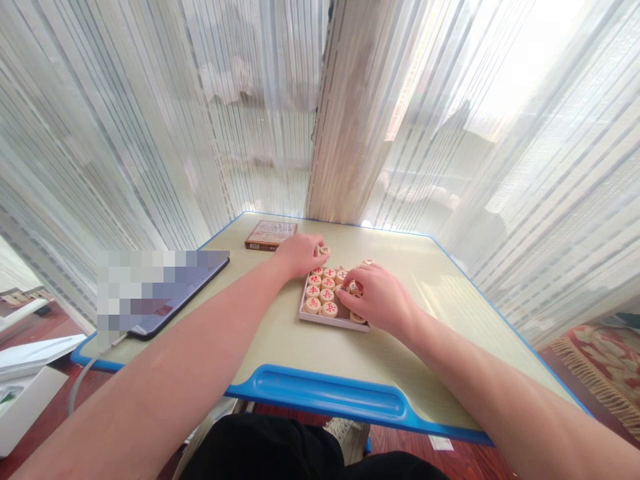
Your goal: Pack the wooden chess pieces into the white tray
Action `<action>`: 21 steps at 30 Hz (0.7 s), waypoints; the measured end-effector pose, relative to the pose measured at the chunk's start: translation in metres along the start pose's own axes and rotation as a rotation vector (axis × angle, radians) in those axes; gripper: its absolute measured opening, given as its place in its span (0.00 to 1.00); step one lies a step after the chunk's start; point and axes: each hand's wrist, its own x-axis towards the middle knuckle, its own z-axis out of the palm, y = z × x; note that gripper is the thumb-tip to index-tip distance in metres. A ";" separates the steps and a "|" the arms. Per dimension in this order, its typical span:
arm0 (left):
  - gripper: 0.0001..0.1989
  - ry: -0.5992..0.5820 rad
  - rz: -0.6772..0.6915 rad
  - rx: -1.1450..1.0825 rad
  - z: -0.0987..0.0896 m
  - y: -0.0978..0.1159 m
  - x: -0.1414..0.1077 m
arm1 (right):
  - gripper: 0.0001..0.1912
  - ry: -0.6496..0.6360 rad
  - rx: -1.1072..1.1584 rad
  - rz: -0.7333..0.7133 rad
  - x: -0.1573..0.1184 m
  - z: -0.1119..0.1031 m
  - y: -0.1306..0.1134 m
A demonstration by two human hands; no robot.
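Note:
A shallow white tray (334, 323) sits mid-desk, filled with rows of round wooden Chinese chess pieces (329, 309) bearing red and dark characters. My left hand (300, 255) is closed at the tray's far left corner, its fingertips around a single chess piece (325, 251). Over the right side of the tray, my right hand (383, 297) curls down with thumb and fingers pinching at a piece (343, 291) among the rows. That hand hides part of the right-hand columns. More pieces (369, 261) show just beyond its knuckles.
A flat brown printed box (271, 235) lies at the back left of the pale desk (273, 327). A tablet (183, 297) with a cable rests along the left edge. A blue pen groove (327, 392) runs along the front. Sheer curtains (270, 133) hang behind.

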 end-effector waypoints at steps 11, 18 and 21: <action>0.15 -0.014 0.009 0.018 0.000 0.000 0.000 | 0.12 0.016 0.024 -0.018 -0.002 0.006 0.002; 0.14 -0.016 0.019 0.024 -0.001 0.001 0.000 | 0.10 -0.021 0.003 0.027 0.000 0.004 0.001; 0.14 -0.013 0.026 0.023 -0.002 0.001 -0.001 | 0.10 -0.016 0.024 0.018 0.001 0.005 0.002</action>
